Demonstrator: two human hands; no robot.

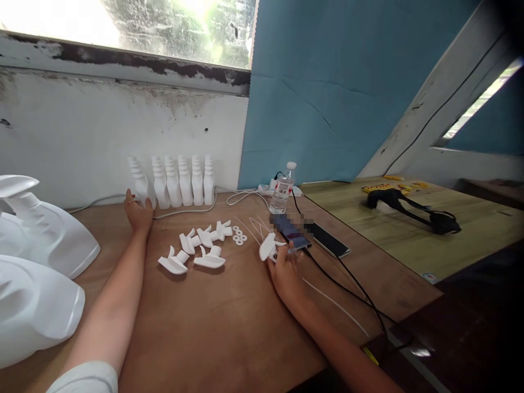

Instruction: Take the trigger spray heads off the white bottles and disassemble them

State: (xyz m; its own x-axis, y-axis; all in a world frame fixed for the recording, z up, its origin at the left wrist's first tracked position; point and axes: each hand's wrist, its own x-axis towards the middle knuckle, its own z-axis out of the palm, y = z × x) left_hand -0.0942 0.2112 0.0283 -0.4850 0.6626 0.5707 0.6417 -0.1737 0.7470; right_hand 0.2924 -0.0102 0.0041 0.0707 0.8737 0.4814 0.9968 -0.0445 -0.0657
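Observation:
At the left, my left hand (138,212) is wrapped around the lower part of a white plastic bottle (140,177), which leans slightly. Several matching white bottles (185,183) stand upright in a row just right of it. My right hand (286,267) grips a white trigger spray head (268,248) beside a phone. A thin white tube (335,305) runs out behind that hand; whether it joins the spray head is hidden. Between my hands lie several loose trigger spray heads (210,261), small white ring washers (238,236) and some thin tubes (254,226).
Large white spray bottles (36,311) lie at the near left. A clear water bottle (281,191) stands at the back. Near it are a lit phone (292,232), a dark phone (329,240) and black cables (360,292). A black strap (403,207) rests on the adjoining table (462,245).

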